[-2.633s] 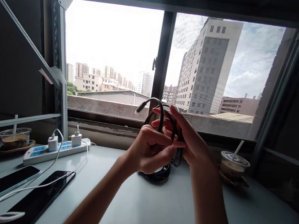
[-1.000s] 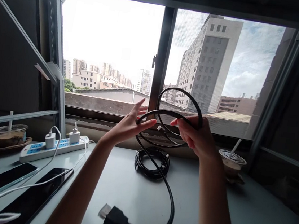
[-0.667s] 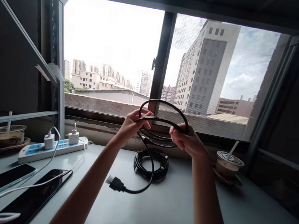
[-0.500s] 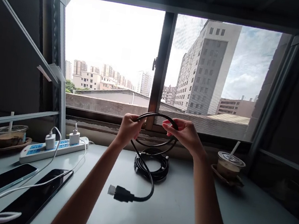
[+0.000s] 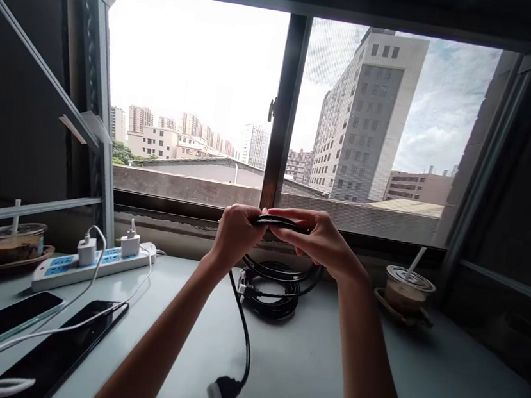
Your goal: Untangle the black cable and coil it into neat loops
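Left hand (image 5: 236, 235) and right hand (image 5: 321, 243) clamp the cable coil (image 5: 282, 222) level, plug (image 5: 221, 394) dangling down.

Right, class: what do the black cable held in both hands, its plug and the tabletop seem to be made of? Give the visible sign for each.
Black cable: probably a rubber or soft plastic sheath, matt; it bends into smooth loops.
Plug: black moulded plastic body with a bright tip that looks like metal.
Tabletop: smooth pale surface with a soft sheen from the window; laminate or painted metal, unclear.
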A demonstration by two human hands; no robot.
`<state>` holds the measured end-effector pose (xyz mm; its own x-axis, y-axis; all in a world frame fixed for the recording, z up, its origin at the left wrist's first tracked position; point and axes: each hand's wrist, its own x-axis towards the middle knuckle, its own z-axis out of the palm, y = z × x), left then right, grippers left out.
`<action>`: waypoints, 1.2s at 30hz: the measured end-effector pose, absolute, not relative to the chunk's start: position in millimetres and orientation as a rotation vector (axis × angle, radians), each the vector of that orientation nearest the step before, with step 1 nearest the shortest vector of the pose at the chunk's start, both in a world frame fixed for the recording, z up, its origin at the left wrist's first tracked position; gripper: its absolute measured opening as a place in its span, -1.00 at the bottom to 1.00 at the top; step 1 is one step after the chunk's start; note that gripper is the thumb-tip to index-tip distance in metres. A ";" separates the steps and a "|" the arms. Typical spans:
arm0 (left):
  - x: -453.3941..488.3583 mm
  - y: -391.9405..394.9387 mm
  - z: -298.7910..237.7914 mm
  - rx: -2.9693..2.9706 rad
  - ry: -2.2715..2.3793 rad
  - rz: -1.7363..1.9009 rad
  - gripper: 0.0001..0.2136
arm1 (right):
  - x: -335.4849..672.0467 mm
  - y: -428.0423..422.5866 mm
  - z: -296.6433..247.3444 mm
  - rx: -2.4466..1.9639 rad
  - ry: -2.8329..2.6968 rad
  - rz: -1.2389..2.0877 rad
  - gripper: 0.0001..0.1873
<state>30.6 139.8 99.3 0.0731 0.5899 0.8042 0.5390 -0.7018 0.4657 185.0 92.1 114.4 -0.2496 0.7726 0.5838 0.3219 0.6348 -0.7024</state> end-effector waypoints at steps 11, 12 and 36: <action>30.5 147.8 89.6 2.041 1.439 1.224 -0.49 | 182.0 81.0 123.2 -0.817 -1.245 0.144 -0.68; 31.1 147.8 89.0 2.031 1.442 1.157 -0.47 | 180.7 80.6 123.4 -0.810 -1.220 0.125 -0.69; 51.0 140.6 79.7 2.145 1.317 0.971 -0.34 | 154.6 76.5 120.7 -0.741 -1.172 0.102 -0.66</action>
